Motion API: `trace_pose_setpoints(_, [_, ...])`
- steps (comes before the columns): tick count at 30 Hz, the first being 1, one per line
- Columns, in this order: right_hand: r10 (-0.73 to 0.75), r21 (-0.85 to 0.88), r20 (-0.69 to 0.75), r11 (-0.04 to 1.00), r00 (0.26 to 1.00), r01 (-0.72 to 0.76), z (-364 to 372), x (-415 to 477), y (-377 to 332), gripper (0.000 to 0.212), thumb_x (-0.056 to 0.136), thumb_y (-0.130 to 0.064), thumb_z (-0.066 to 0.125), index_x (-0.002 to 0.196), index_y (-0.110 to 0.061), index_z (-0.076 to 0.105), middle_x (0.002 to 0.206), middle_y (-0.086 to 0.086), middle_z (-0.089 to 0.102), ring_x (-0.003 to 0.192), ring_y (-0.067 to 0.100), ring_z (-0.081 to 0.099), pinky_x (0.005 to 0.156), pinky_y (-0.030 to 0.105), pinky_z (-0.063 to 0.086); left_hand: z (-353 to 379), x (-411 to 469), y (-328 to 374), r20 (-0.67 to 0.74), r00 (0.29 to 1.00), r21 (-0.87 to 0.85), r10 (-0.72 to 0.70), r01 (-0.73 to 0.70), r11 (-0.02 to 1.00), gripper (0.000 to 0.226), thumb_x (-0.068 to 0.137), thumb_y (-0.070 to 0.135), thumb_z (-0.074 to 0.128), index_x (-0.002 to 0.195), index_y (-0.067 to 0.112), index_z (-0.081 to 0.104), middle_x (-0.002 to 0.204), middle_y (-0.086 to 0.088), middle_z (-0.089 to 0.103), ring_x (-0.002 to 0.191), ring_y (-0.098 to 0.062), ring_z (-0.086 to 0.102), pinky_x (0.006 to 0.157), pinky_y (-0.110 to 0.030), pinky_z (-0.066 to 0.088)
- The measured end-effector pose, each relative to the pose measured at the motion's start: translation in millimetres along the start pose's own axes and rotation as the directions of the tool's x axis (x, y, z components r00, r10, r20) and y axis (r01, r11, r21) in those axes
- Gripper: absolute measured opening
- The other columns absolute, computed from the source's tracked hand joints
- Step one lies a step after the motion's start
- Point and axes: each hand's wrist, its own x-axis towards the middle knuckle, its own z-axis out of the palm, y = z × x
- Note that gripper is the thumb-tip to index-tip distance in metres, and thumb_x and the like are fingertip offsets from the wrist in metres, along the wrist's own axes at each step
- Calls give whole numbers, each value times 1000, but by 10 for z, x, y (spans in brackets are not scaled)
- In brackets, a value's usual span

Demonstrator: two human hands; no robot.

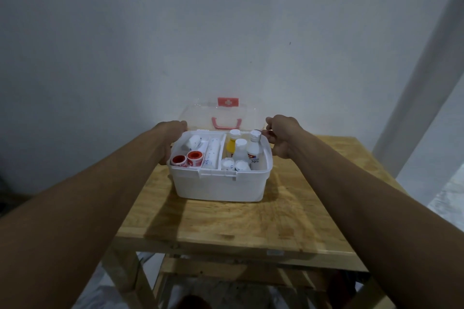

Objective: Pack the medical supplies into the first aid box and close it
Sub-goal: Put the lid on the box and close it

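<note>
Box (218, 183) sits open at the counter's (226, 223) far edge, toward the left corner, with its clear lid (200, 115) standing upright behind. Inside are tape rolls (187, 158) on the left and bottles (241, 148) on the right. The right hand (280, 138) is at the lid's right edge, fingers (269, 126) curled around it. The left hand (173, 137) is at the left edge; I cannot tell whether its fingers clamp it.

I'm watching a wooden table (226, 223) filling the lower middle of the frame; a white box (221, 187) is sitting on it, mid-frame.
</note>
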Motion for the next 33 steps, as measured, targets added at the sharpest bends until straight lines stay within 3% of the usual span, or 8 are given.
trace_pose_setpoints(2, [2,11,13,1000,1000,-3,12,-17,-6,14,98,-8,41,104,-8,54,74,8,49,52,16,44,58,29,41,-13,5,-6,1,1000,-3,2,-2,1000,44,81,43,60,114,13,65,112,-13,72,100,-33,69,84,-46,56])
trace_pose_setpoints(5, [-13,18,37,1000,999,13,13,16,5,24,95,-8,38,108,-9,58,88,12,58,58,20,47,62,32,46,14,-118,15,11,999,-42,52,-52,998,40,87,44,57,112,14,64,109,-13,72,99,-34,68,75,-43,58])
trace_pose_setpoints(10, [-23,-31,64,999,998,25,-2,43,-34,24,94,-17,42,110,-12,59,108,12,67,85,25,63,69,36,52,61,-204,81,-20,990,-185,138,-140,973,42,99,46,37,114,16,62,111,-5,72,105,-31,63,95,-49,52])
trace_pose_setpoints(13, [-43,-61,91,997,995,48,-17,44,-66,36,98,-35,42,126,-18,58,117,10,67,99,25,64,73,38,53,63,-275,137,-70,978,-167,195,-204,965,45,98,52,31,114,23,60,116,-6,70,111,-30,60,103,-49,46])
trace_pose_setpoints(18, [-92,-152,160,981,983,117,-17,-77,-173,57,97,-60,34,139,-25,51,130,14,55,120,31,53,90,48,48,56,-472,192,-73,961,-112,265,-272,956,64,96,66,21,132,27,57,128,-7,62,122,-31,54,111,-52,36])
trace_pose_setpoints(21, [-139,-227,181,957,974,179,-50,-159,-196,73,93,-71,31,144,-22,46,144,14,47,135,35,42,110,59,31,-17,-586,192,-93,946,-75,312,-319,945,69,95,69,21,134,24,57,137,-5,58,126,-30,51,112,-53,34])
trace_pose_setpoints(26, [-217,-279,232,919,948,279,-153,-393,-166,76,92,-73,30,149,-25,41,153,9,40,139,29,34,113,58,21,-120,-749,170,-128,917,-71,378,-389,919,60,96,64,31,124,23,64,125,-2,64,115,-25,57,96,-42,44])
trace_pose_setpoints(33, [-334,-289,310,859,890,423,-258,-611,47,54,102,-48,36,147,-19,45,152,-1,42,140,18,34,100,35,24,-222,-934,-49,-132,903,-65,409,-420,905,34,92,42,49,114,21,67,115,-1,67,103,-23,61,89,-40,47])
